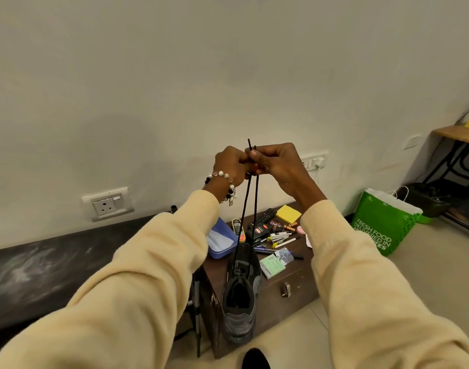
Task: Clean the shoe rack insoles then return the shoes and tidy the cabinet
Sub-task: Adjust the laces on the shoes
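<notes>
A dark grey shoe (241, 296) hangs by its two black laces (248, 206) over the front edge of a brown wooden cabinet (286, 278). My left hand (229, 162) and my right hand (277, 162) are raised side by side at chest height, both pinching the upper ends of the laces, whose tips stick up above my fingers. The laces run taut down to the shoe's eyelets. The shoe's opening faces me and shows a dark inside. A beaded bracelet sits on my left wrist.
The cabinet top holds a blue box (221, 239), a remote (262, 218), yellow sticky notes (288, 214), a polish tin (275, 225), pens and cards. A green paper bag (385, 222) stands on the floor at right. A desk (459, 134) is at far right, a dark slab (41, 270) at left.
</notes>
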Tool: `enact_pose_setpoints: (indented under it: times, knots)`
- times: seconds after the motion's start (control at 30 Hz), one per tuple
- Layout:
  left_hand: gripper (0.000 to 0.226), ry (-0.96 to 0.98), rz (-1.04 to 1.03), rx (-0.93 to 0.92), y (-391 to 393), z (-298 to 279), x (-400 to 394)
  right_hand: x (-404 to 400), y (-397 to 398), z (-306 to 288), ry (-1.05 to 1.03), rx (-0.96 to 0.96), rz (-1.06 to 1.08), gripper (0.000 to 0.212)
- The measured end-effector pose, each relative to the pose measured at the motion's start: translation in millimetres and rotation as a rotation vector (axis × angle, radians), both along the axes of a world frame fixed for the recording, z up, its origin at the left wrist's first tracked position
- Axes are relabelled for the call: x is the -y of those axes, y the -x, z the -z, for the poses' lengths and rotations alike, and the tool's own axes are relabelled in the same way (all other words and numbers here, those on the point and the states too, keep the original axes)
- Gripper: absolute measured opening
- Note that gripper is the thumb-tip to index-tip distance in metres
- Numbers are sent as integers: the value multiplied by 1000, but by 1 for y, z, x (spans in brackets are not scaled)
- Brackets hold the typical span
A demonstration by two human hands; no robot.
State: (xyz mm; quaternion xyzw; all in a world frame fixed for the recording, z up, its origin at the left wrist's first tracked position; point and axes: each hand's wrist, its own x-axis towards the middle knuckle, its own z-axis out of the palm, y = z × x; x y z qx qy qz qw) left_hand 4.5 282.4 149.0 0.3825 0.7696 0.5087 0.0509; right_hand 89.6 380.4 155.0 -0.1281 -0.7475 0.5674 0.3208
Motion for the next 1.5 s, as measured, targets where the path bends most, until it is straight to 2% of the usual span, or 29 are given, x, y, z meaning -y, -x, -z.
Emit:
enact_pose_setpoints:
  times: [0.13,0.27,0.33,0.43,0.57,0.67,0.73,0.8,0.9,1.0,1.07,1.13,1.2,1.27,1.4,1.5]
  knots:
    - [18,-21,48,52,-4,5,-3,-3,3,-2,-88,15,110,20]
    - [22,-89,180,243,-10,21,0,-4,4,0,-2,-4,152,21]
    - [24,-76,219,268,-11,27,5,-7,0,0,22,-26,172,20]
    - [24,-4,245,219,-8,37,11,-15,-10,5,124,-74,198,13]
    - [20,-10,110,144,-3,46,11,-21,-27,42,461,-107,272,27]
    - [27,-62,36,144,-5,46,9,-9,-31,87,612,32,340,23]
    - [24,-71,26,101,-9,48,8,9,-25,113,712,112,250,18]
    - [19,-67,18,34,-12,50,7,28,-16,129,851,105,94,20]
    - [20,-23,-17,-84,-6,55,8,39,-5,132,901,80,-35,21]
    - [22,72,-76,-167,11,71,15,31,-3,125,798,84,63,14]
    - [20,134,-136,-81,22,95,20,25,-2,121,622,124,92,14]
    - [19,183,-170,174,23,130,24,21,0,117,397,188,89,16]
    - [19,145,-118,479,11,161,24,20,4,114,188,265,58,18]
    - [20,75,-73,647,-6,180,20,17,7,115,36,358,26,18]
    - [22,-181,100,969,-34,187,4,7,6,126,-23,365,55,16]
    - [20,-269,116,1012,-34,186,2,-2,-2,135,110,246,121,10]
